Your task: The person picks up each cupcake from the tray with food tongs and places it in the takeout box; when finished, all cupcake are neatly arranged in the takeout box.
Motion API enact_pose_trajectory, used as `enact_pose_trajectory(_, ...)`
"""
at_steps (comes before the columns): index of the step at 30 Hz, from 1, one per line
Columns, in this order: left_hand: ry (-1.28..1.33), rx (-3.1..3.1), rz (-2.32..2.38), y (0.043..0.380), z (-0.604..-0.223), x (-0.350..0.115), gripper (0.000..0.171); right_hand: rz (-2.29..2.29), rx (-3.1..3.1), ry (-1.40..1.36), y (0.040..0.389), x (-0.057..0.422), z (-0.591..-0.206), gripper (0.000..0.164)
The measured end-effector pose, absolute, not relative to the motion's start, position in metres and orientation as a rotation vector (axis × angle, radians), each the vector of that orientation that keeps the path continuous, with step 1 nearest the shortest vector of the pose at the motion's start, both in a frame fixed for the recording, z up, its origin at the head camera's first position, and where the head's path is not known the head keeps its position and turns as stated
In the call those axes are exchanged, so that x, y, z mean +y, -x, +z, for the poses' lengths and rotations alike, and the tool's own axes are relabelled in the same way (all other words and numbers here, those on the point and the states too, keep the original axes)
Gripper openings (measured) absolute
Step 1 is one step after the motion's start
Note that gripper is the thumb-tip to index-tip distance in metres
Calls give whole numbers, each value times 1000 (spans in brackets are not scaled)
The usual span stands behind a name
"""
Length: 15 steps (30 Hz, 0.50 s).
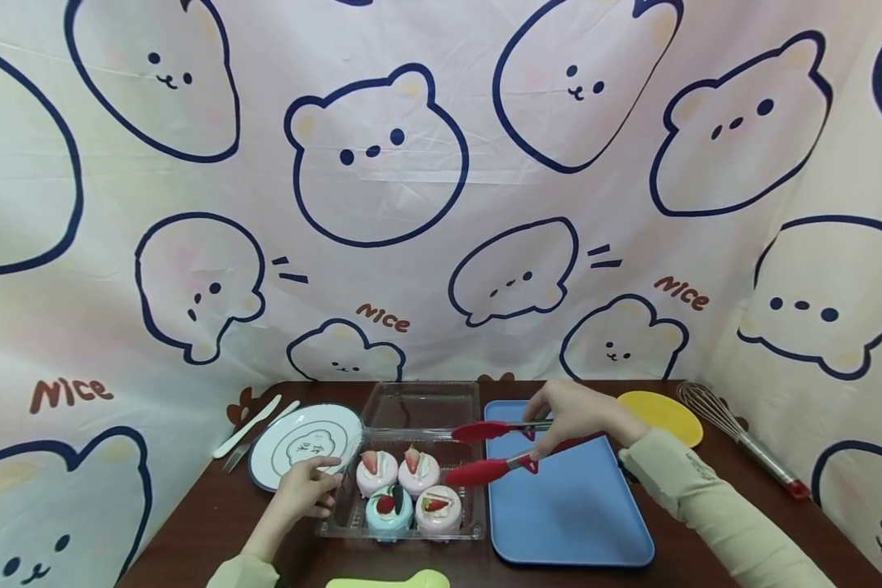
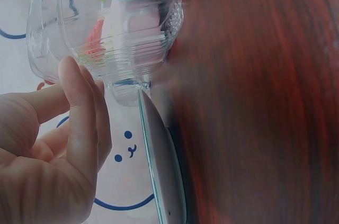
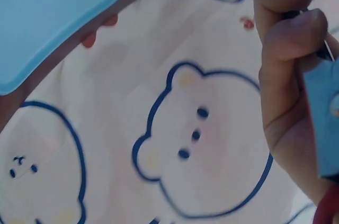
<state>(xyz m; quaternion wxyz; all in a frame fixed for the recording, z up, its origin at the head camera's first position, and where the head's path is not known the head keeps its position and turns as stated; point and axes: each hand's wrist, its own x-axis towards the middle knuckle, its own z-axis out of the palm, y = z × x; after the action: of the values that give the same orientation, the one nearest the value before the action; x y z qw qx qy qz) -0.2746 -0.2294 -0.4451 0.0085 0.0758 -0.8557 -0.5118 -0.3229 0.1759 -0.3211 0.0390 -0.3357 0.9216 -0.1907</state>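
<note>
In the head view a hinged clear plastic box (image 1: pixel 474 514) holds several small round cakes, among them a blue cake (image 1: pixel 389 523) with a red berry and pink cakes (image 1: pixel 376 482) topped with strawberry. My right hand (image 1: pixel 576 412) grips red-tipped metal tongs (image 1: pixel 481 472) by their arms. The tips are spread wide, with nothing between them, over the box's right side. My left hand (image 1: pixel 305 490) is at the box's left side, fingers loosely bent; in the left wrist view its fingertips (image 2: pixel 68 68) are right at the box wall. The right wrist view shows fingers curled round the tongs' metal arm (image 3: pixel 326 49).
Right of the box lies a blue tray (image 1: pixel 569 531). A white plate (image 1: pixel 268 457) stands to the left, beside a knife (image 1: pixel 246 429) and a fork (image 1: pixel 235 457). Farther right are a yellow plate (image 1: pixel 661 416) and a whisk (image 1: pixel 742 441). Something yellow-green (image 1: pixel 412 581) shows at the front edge.
</note>
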Motion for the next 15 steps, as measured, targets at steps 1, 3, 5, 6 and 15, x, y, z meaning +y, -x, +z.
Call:
enact_pose_trajectory(1, -238, -2674, -1599, 275, -445, -229, 35, -610, 2841, 1004, 323, 182, -320, 52)
enact_pose_trajectory(3, -238, -2676, -1595, 275, -445, -229, 35, -654, 2866, 956, 323, 196, -317, 56)
enact_pose_trajectory(5, -236, -2679, -1591, 275, -445, -229, 36, -702, 2881, 901, 322, 211, -314, 58)
enact_pose_trajectory(6, -237, -2678, -1592, 275, -445, -229, 36, -725, 2890, 879, 321, 219, -312, 58)
enact_pose_trajectory(15, -245, -2683, -1589, 274, -443, -228, 37, -1021, 2872, 688, 314, 289, -313, 49)
